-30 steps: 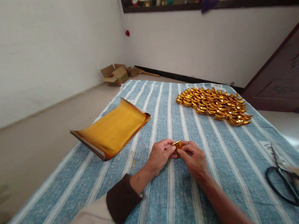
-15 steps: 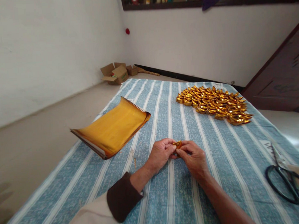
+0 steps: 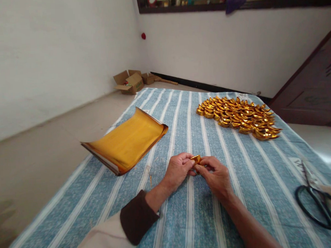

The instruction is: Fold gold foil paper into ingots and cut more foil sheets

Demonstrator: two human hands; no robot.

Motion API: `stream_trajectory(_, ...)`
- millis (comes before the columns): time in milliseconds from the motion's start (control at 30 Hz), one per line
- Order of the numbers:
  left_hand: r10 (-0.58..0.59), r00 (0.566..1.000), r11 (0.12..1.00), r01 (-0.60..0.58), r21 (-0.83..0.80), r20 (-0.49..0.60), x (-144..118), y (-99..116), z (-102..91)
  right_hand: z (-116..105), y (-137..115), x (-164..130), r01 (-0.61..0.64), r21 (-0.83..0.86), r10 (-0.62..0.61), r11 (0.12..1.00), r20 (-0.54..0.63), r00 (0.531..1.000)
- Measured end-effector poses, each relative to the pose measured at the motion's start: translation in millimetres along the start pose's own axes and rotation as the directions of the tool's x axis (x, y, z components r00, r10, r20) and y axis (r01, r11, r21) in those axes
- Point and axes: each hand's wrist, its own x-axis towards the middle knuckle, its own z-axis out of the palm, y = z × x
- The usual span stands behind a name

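Note:
Between my two hands is a small folded gold paper ingot (image 3: pixel 196 159), partly covered by my fingers. My left hand (image 3: pixel 180 169) pinches its left side with thumb and fingers. From the right, my right hand (image 3: pixel 215 174) grips it the same way, thumb tip close to the left thumb. Both hands are just over the striped cloth. Left of them lies a stack of gold paper sheets (image 3: pixel 128 140) with curled edges. Farther off to the right, many finished gold paper ingots (image 3: pixel 238 117) sit packed together in rows.
A blue and white striped cloth (image 3: pixel 178 116) covers the table. Black-handled scissors (image 3: pixel 313 201) lie at the right edge beside a brown piece. Open cardboard boxes (image 3: pixel 129 82) stand on the floor beyond, near the wall. A dark red door (image 3: pixel 311 81) is at the right.
The view has shifted very slightly. Both hands stay in place on the gold paper ingot, and a little more of its shiny top shows between the fingers.

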Motion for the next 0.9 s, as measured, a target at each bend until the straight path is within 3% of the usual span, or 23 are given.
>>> stream_trajectory(200,0.005,0.999,1.0,-0.006,-0.008,-0.039,0.5,0.7,-1.3,-4.0,0.2,0.6,-0.002,0.001,0.002,1.0,0.042,0.999)
stream_trajectory(900,0.001,1.0,1.0,-0.001,0.0,-0.01,0.9,-0.2,0.8,-2.1,4.0,1.7,0.039,-0.017,-0.038,0.999,0.053,0.998)
